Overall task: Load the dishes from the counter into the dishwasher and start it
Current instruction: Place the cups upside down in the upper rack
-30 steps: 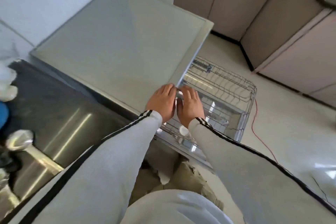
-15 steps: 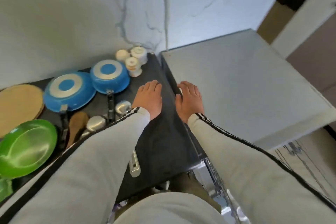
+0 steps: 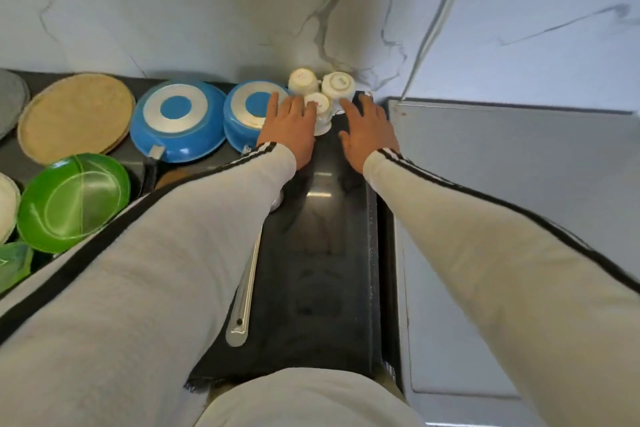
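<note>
Along the dark tabletop (image 3: 322, 288) the crowded part is the left and the back edge; a bare strip of dark surface runs from the near edge up between the two arms toward the marble wall (image 3: 207, 10).

At the far left, a grey round mat (image 3: 8, 100) is cut by the frame edge, and beside it lies a tan woven round mat (image 3: 74, 116). Below that sits a green glass plate (image 3: 72, 201), with a second green glass piece (image 3: 12, 263) cut off at the lower left, and a white rim (image 3: 5, 204) just at the edge.

Two blue pans rest upside down near the wall: the larger blue pan (image 3: 178, 120) and the smaller blue pan (image 3: 247, 114), just beside each other. A long steel handle (image 3: 244, 291) lies along the left sleeve, its head hidden under the arm.

Three white ceramic cups stand inverted in a cluster at the back corner: the rear left cup (image 3: 302, 80), the rear right cup (image 3: 338, 87) and the front cup (image 3: 318, 113).

The left hand (image 3: 289, 130) has its grip spread flat, fingertips at the front cup and over the smaller pan's rim. The right hand (image 3: 369, 128) is likewise spread, fingertips reaching the rear right cup; neither closes around anything.

To the right, the grey dishwasher top (image 3: 519, 218) butts against the tabletop's edge.
</note>
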A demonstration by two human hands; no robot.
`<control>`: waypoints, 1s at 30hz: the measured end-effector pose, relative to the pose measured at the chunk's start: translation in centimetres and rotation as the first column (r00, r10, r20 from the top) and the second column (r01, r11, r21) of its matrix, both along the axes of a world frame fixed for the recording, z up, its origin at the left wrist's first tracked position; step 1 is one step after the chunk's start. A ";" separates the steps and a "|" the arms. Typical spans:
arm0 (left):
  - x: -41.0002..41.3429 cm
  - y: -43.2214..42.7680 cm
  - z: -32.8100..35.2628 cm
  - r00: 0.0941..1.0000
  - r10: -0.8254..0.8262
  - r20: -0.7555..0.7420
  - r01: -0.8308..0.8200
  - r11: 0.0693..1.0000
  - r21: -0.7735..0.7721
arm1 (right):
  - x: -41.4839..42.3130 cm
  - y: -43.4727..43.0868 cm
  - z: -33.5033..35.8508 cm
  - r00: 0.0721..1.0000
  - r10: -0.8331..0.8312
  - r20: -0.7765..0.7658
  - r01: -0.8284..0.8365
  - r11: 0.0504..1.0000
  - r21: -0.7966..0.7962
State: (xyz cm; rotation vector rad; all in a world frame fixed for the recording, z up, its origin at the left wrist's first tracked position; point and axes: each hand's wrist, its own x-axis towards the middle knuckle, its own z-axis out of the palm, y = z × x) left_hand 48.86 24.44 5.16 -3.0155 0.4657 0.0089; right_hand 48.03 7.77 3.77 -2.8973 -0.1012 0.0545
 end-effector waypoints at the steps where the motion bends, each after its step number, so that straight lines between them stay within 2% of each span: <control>1: 0.5 -0.2 -0.1 1.000 0.013 0.009 -0.013 1.000 -0.016 | 0.9 0.1 -0.2 1.000 0.011 0.008 -0.011 1.000 0.001; 4: 1.6 -1.1 -0.4 0.999 0.031 0.009 -0.030 0.997 -0.065 | 3.0 0.2 -0.8 0.999 0.044 0.010 -0.044 0.999 -0.008; 8: 3.3 -2.1 -0.4 0.998 0.064 0.022 -0.062 0.995 -0.082 | 5.5 0.4 -0.8 0.998 0.070 0.004 -0.070 0.996 0.057; 12: 3.9 -2.6 0.0 0.996 0.082 0.022 -0.080 0.991 -0.104 | 8.6 0.7 -1.1 0.998 0.044 -0.039 -0.040 0.995 0.094; 15: 3.3 -2.5 0.4 0.997 0.069 0.032 -0.064 0.988 -0.138 | 9.5 1.1 -1.1 0.996 0.088 -0.016 -0.087 0.994 0.062; 19: 1.7 -1.6 1.0 0.997 0.054 0.057 -0.038 0.969 -0.244 | 9.3 1.7 -0.4 0.998 0.004 -0.056 0.002 0.995 0.098; 22: -0.3 -0.5 1.1 0.999 0.016 0.049 0.003 0.933 -0.361 | 6.6 1.4 0.1 0.996 -0.038 -0.080 0.048 0.992 0.120; 25: -2.4 0.2 1.5 0.997 -0.020 0.068 0.048 0.900 -0.433 | 2.1 0.7 0.0 0.998 -0.037 0.043 0.029 0.982 0.189; 30: -6.9 0.8 2.1 0.991 -0.116 0.064 0.132 0.915 -0.381 | -8.0 1.1 -0.7 0.975 -0.189 0.114 0.145 0.939 0.312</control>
